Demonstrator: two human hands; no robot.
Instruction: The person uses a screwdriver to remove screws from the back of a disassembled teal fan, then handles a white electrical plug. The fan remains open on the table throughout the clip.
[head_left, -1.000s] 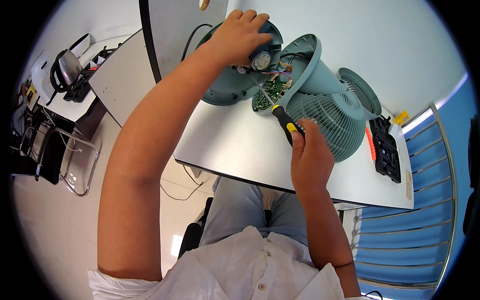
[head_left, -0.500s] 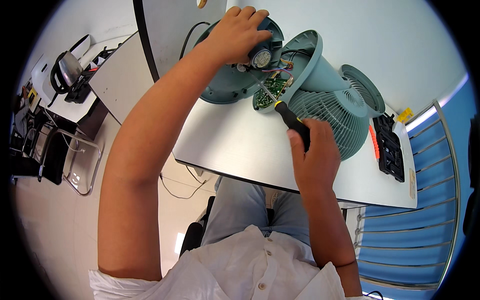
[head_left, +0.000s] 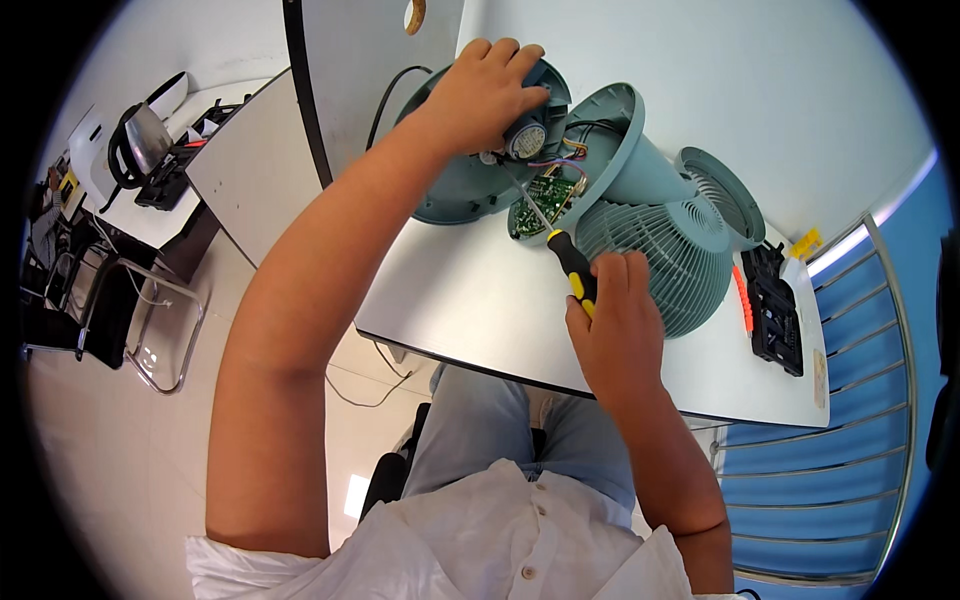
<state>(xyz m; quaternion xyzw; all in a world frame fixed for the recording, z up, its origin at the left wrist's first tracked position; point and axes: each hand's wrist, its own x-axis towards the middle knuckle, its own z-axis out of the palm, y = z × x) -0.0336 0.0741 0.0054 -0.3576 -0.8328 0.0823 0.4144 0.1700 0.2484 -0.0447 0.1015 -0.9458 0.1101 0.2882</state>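
Observation:
My left hand (head_left: 488, 96) is closed over a dark cylindrical motor (head_left: 526, 142) inside the round grey-green base (head_left: 450, 206) of a fan, steadying the tilted piece. In my right hand (head_left: 622, 330) is a black-and-yellow screwdriver (head_left: 568, 256), the fingers around the back of its handle. Its shaft points up and left to the base just below the motor; where exactly the tip sits is hard to make out. Between base and fan body lies a green circuit board (head_left: 543, 203), with coloured wires (head_left: 572, 152) running to it. Beside it rests the fan body with its ribbed grille (head_left: 655, 265).
Behind the grille leans a round slotted cover (head_left: 722, 195). A black tool case (head_left: 775, 315) and an orange-red strip (head_left: 742, 298) lie at the table's right, near a metal railing (head_left: 905, 330). A black cable (head_left: 385, 100) loops behind the base. A kettle (head_left: 143, 142) stands on another table.
The screwdriver has turned in my right hand, so more yellow shows on its handle. My right fingers have shifted on it. The left hand keeps its hold, while the whole view has shifted slightly.

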